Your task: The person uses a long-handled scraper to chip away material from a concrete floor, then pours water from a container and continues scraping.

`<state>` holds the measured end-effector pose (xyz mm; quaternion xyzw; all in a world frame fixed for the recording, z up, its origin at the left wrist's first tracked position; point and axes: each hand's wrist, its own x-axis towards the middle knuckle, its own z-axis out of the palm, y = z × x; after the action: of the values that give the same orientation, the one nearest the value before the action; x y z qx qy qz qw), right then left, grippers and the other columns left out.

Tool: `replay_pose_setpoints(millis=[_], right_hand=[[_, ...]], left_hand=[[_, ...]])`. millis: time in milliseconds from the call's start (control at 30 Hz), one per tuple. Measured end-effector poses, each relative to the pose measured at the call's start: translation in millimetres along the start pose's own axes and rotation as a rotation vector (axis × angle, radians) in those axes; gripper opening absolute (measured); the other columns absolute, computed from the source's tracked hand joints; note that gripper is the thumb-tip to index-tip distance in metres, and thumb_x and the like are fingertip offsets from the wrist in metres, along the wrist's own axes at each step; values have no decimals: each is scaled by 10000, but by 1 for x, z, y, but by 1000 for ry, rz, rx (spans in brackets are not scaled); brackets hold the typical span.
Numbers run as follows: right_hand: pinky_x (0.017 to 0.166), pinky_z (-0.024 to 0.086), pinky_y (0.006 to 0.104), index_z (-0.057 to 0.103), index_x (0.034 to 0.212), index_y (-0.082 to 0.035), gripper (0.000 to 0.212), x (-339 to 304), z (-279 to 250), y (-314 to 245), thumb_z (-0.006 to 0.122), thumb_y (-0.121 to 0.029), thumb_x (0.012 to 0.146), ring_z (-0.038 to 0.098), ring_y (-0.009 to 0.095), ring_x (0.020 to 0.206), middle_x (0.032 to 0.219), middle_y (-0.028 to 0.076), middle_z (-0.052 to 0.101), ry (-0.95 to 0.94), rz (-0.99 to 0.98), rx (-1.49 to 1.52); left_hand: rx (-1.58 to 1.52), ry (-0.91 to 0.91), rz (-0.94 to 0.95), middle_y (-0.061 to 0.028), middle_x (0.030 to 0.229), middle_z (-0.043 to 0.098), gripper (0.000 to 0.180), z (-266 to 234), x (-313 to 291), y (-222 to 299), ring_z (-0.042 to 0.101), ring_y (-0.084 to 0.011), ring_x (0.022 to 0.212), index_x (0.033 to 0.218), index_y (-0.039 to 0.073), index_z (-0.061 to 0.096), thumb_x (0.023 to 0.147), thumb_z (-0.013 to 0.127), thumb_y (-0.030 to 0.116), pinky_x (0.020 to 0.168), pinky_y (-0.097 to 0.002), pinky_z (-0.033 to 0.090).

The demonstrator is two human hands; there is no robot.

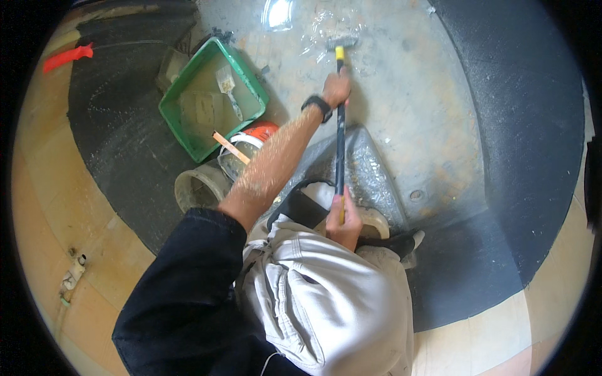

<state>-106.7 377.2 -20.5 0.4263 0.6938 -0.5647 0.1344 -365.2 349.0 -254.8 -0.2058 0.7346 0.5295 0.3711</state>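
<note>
Both my hands grip a long black-and-yellow pole [340, 138], which runs away from me to a wide grey head [342, 43] on the wet floor. I cannot tell whether that head is a brush or a roller. My left hand [337, 88], with a black watch on its wrist, is closed around the upper part below the yellow collar. Nearer my body, my right hand [344, 227] is closed around the yellow lower end. Glossy wet streaks [320, 28] surround the head.
Left of my forearm stands a green tub [168, 114] with a white-handled brush [229, 91] inside. Beside it are an orange-and-white bucket [258, 132] with a stick [229, 148] and a grey bucket [199, 188]. Dark coating [119, 138] borders the grey floor [414, 94]. A drain hole [416, 195] lies right.
</note>
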Motion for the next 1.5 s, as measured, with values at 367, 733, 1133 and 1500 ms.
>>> replay_pose_setpoints(millis=[367, 733, 1133, 1500], right_hand=[[777, 528, 325, 603, 1292, 93, 409, 4, -21, -13, 600, -196, 1002, 673, 215, 842, 990, 216, 727, -72, -12, -116], [774, 516, 309, 596, 1325, 53, 412, -6, -8, 4, 607, -194, 996, 644, 150, 844, 968, 185, 721, -22, -165, -153], [896, 517, 347, 581, 1350, 28, 457, -35, -23, 8, 563, -282, 1015, 689, 229, 1015, 1097, 299, 690, -85, 46, -138], [830, 541, 346, 589, 1350, 11, 433, -36, -9, 5, 588, -256, 1009, 704, 200, 959, 1002, 267, 709, -81, -4, -131]], left_hand=[[-129, 58, -100, -103, 524, 505, 546, -6, -1, -14, 471, -211, 336, 779, -19, 523, 1056, 337, 413, 325, -388, 387], [-146, 130, -121, -103, 518, 519, 583, -26, -13, -16, 494, -227, 348, 696, -1, 506, 1048, 365, 443, 356, -400, 424], [-240, 129, -173, -103, 541, 518, 580, -17, -30, -36, 493, -210, 352, 712, 12, 496, 1047, 364, 466, 337, -375, 402], [-64, 94, -127, -66, 517, 480, 559, -23, -28, -34, 470, -195, 351, 715, 27, 481, 1053, 367, 456, 351, -366, 408]])
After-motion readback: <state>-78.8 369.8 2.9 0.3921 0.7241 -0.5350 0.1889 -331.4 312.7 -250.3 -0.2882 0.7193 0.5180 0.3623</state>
